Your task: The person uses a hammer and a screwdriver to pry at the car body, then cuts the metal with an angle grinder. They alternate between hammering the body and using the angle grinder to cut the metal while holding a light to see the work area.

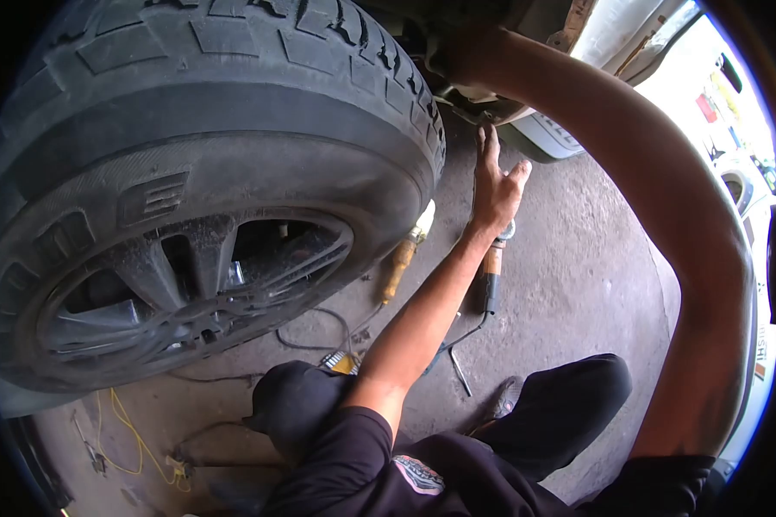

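Note:
My left hand (497, 185) is raised beside the large tyre (224, 159), palm side not clearly shown. Its fingers are stretched out with the thumb apart, and the fingertips meet or nearly meet the low edge of a metal part (489, 117) under the vehicle. Nothing is held in it. Farther up, my right arm curves over from the right, and my right hand (467, 62) reaches into the dark space behind the tyre. Its fingers are hidden there, so what they touch cannot be seen.
Below my left hand, a power tool (492, 265) with a black cord lies on the concrete floor (578, 258). A wooden-handled tool (397, 271) is beside the tyre. A thin metal rod (460, 371), cables and a yellow cord (131, 425) lie lower down. Vehicle bodywork (543, 136) hangs above.

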A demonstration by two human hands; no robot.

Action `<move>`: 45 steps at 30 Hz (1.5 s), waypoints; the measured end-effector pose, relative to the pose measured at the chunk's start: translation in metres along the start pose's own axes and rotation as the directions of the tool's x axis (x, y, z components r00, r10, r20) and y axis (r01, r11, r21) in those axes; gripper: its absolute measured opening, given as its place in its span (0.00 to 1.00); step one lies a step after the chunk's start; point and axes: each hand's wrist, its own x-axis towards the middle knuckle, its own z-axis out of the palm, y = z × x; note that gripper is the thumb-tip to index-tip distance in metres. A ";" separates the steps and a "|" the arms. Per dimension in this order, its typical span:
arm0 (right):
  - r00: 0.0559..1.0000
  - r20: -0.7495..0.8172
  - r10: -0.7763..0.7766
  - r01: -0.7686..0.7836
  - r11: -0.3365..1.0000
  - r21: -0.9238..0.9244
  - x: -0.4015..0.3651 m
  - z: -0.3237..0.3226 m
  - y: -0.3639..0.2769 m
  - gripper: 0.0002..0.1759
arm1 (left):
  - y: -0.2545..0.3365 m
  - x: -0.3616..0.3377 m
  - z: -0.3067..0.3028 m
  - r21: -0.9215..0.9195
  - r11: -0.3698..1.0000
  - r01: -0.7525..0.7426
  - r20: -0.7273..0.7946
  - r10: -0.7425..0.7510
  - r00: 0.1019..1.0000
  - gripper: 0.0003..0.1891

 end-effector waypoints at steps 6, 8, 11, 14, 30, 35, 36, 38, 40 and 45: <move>1.000 -0.016 0.025 -0.025 0.998 -0.058 -0.020 -0.020 -0.013 0.14 | 0.001 0.002 0.001 -0.029 1.000 0.007 0.005 -0.007 1.000 0.47; 1.000 -0.017 0.026 -0.027 0.997 -0.067 -0.024 -0.019 -0.013 0.14 | 0.004 0.002 -0.001 -0.027 1.000 0.003 0.005 -0.002 1.000 0.47; 0.999 -0.031 0.026 -0.029 0.996 -0.082 -0.026 -0.021 -0.016 0.14 | 0.009 -0.001 -0.002 -0.024 1.000 -0.003 0.029 0.004 1.000 0.47; 0.998 -0.043 0.037 -0.042 0.994 -0.104 -0.029 -0.024 -0.019 0.14 | 0.015 -0.002 0.002 -0.074 0.997 -0.009 0.008 0.009 1.000 0.46; 0.959 -0.280 0.047 -0.055 0.998 -0.021 -0.124 -0.072 -0.070 0.10 | -0.001 -0.007 -0.006 -0.259 0.965 0.029 0.039 -0.020 0.999 0.36; 0.794 -0.308 0.524 -0.377 0.822 0.427 -0.210 -0.045 -0.093 0.09 | -0.026 -0.009 -0.025 -0.117 0.991 0.059 -0.157 -0.077 0.985 0.29; 0.748 -0.199 0.634 -0.421 0.684 0.596 -0.225 -0.031 -0.096 0.09 | -0.029 -0.008 -0.028 -0.132 0.988 0.078 -0.176 -0.101 0.979 0.28; 0.683 -0.120 0.721 -0.395 0.502 0.769 -0.254 0.021 -0.109 0.12 | -0.037 -0.003 -0.040 -0.095 0.988 0.118 -0.149 -0.131 0.980 0.27; 0.602 0.130 0.788 -0.317 0.086 0.945 -0.273 0.078 -0.144 0.18 | -0.029 -0.005 -0.051 0.006 0.989 0.150 -0.143 -0.148 0.979 0.27; 0.299 0.410 0.861 0.223 -0.481 0.848 -0.218 0.178 -0.261 0.28 | 0.021 0.009 -0.035 0.339 0.935 -0.103 -0.130 0.155 0.979 0.30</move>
